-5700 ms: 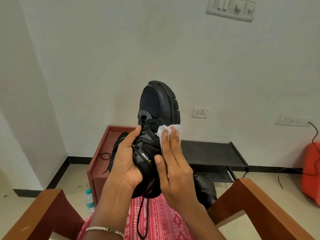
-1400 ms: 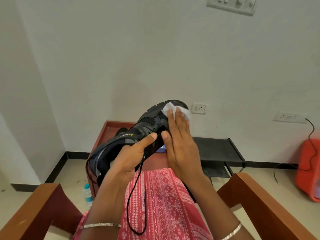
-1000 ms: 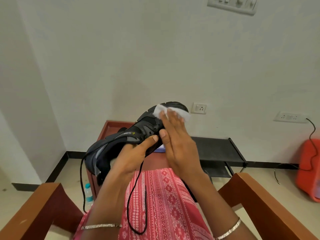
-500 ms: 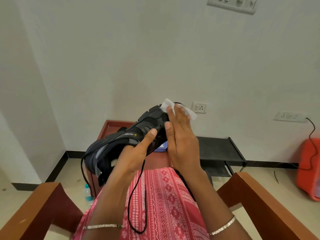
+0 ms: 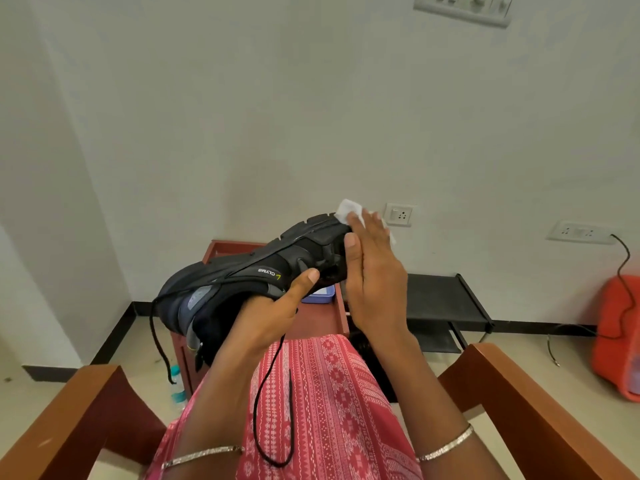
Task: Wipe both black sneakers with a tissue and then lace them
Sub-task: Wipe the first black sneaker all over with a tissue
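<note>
White wall [image 5: 277, 116]: switch panel [image 5: 464, 8] cut off by the top edge.
Wooden chair arms [image 5: 69, 427]: cut off below.
Red-brown desk [image 5: 322, 320]: only part shows; black rack [image 5: 440, 299] just beside it.
Black sneaker [image 5: 242, 282]: held up on its side above the lap, lace [image 5: 273, 393] dangling.
Left hand [image 5: 266, 317]: fingers curled under the sneaker, thumb on its side.
Right hand [image 5: 374, 271]: fingers straight, pressing the tissue [image 5: 348, 210], mostly hidden, against the toe end.

A switch panel [image 5: 462, 8] hangs on the wall at one o'clock. A black rack [image 5: 440, 299] and an orange container [image 5: 620, 341] stand at four, and a water bottle [image 5: 176, 386] at seven.
</note>
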`<state>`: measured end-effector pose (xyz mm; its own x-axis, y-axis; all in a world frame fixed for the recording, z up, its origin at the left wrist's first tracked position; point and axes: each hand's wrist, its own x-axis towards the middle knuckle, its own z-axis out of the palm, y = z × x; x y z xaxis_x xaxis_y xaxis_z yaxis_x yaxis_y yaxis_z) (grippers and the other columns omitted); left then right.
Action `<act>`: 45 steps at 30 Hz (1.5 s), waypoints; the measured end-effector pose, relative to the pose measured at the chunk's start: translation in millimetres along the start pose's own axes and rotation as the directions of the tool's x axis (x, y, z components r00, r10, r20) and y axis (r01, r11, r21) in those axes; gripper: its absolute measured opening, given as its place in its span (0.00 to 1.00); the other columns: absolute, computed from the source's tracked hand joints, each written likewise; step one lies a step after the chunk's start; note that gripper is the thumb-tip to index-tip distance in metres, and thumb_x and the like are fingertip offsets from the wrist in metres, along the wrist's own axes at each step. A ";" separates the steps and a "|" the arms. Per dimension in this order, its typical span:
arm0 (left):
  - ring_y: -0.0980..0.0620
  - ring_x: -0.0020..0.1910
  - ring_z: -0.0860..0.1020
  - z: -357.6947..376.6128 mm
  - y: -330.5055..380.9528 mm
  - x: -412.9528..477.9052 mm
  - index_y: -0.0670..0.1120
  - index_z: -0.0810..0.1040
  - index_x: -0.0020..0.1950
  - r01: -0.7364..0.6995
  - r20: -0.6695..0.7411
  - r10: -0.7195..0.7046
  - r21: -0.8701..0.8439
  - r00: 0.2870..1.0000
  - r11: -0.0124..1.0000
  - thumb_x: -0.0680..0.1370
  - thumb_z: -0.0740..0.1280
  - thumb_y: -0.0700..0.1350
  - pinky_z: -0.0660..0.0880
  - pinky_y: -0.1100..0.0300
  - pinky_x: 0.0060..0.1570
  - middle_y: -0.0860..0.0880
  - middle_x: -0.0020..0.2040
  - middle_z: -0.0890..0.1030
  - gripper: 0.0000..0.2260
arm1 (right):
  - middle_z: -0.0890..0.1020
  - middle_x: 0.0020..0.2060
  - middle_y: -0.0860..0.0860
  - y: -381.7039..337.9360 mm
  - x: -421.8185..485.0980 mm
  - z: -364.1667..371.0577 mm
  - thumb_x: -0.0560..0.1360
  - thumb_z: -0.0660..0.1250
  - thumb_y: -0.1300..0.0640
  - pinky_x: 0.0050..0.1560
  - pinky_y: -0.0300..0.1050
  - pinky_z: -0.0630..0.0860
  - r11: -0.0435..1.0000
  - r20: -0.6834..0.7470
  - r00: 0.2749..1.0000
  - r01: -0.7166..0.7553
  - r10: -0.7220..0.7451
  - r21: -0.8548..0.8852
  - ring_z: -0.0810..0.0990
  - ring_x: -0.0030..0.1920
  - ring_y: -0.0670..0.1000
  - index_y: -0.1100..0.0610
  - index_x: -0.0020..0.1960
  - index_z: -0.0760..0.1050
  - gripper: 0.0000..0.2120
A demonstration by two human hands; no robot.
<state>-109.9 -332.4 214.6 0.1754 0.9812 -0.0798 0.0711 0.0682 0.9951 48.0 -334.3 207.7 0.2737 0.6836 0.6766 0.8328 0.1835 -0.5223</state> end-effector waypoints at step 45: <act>0.44 0.65 0.75 16.6 2.4 -6.4 0.44 0.76 0.69 0.028 0.046 -0.059 0.503 0.997 0.864 0.82 0.59 0.59 0.69 0.63 0.55 0.41 0.67 0.78 0.24 | 0.81 0.64 0.53 -32.2 -17.9 6.2 0.84 0.55 0.52 0.71 0.51 0.70 0.988 -0.203 0.973 0.127 -0.106 0.090 0.74 0.70 0.49 0.60 0.65 0.79 0.19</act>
<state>-94.5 -341.5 216.6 0.2159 0.9662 -0.1406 0.5598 -0.0045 0.8286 13.3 -348.0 209.1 0.2759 0.5022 0.8196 0.8140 0.3314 -0.4771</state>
